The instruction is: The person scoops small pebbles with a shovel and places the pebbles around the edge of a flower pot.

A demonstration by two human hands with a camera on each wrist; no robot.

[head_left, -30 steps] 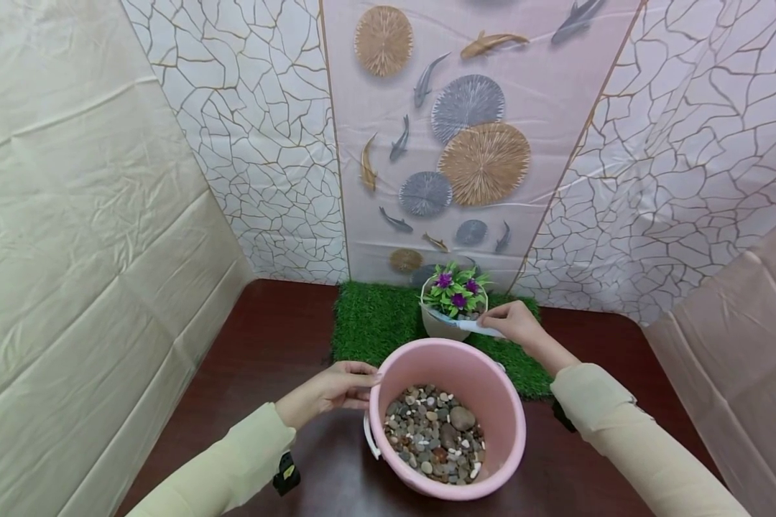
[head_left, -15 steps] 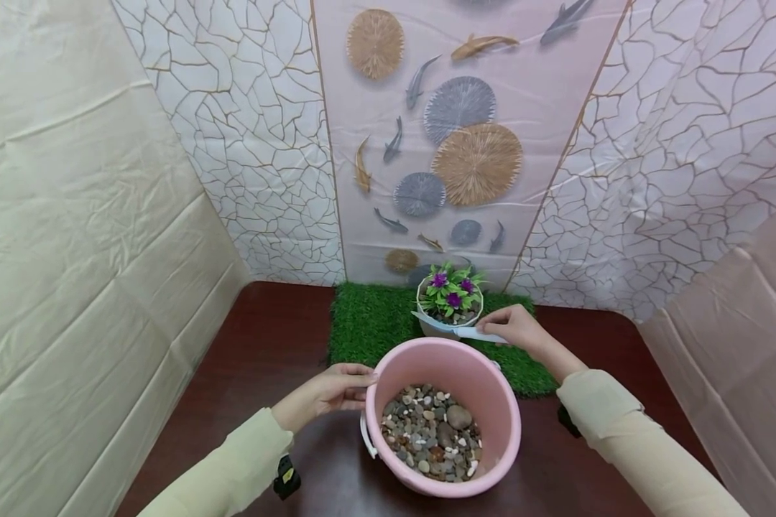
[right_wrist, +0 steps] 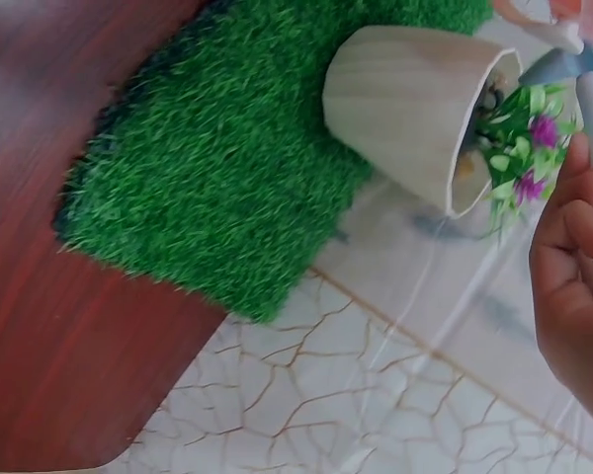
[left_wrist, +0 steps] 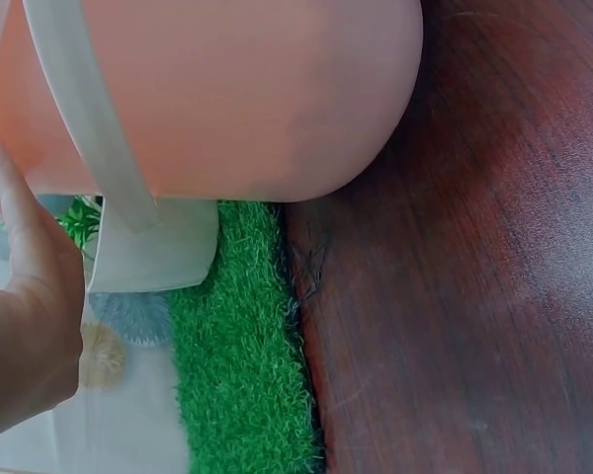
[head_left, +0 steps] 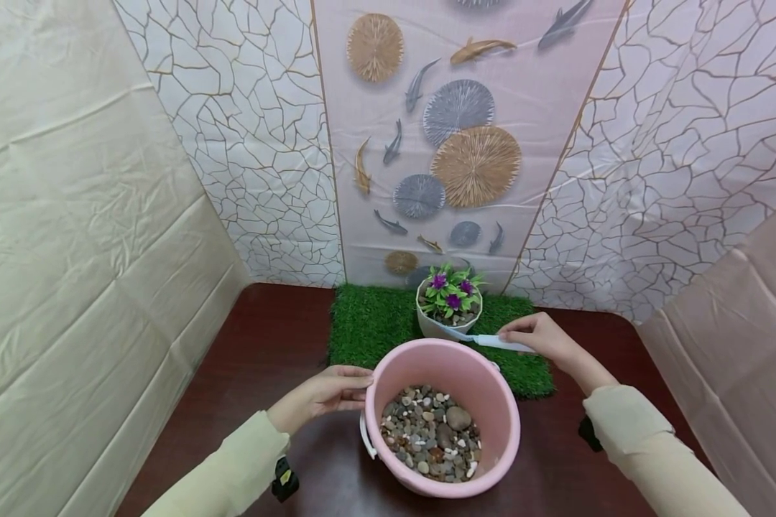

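Observation:
In the head view my left hand (head_left: 326,393) grips the left rim of a pink bucket (head_left: 507,424), thumb at the rim and fingers along its outer wall. Pebbles (head_left: 427,434) of mixed sizes lie in the bottom of the bucket. My right hand (head_left: 546,339) pinches the white handle of a small trowel (head_left: 501,343). Its narrow bluish blade points left, between the bucket's far rim and a white flowerpot (head_left: 436,328). Purple flowers and green leaves stand in the pot among pebbles. The right wrist view shows the fingers (right_wrist: 573,222) curled round the trowel's handle.
The flowerpot stands on a green artificial grass mat (head_left: 368,323) behind the bucket. A dark red-brown table (head_left: 265,337) lies under everything. Cloth-covered walls (head_left: 265,143) close off the back and both sides. The bucket's white bail handle (head_left: 367,436) hangs at its left side.
My right hand has moved right and slightly nearer, drawing the trowel's blade away from the pot's opening. My left hand keeps its hold on the bucket rim. The view has shifted slightly.

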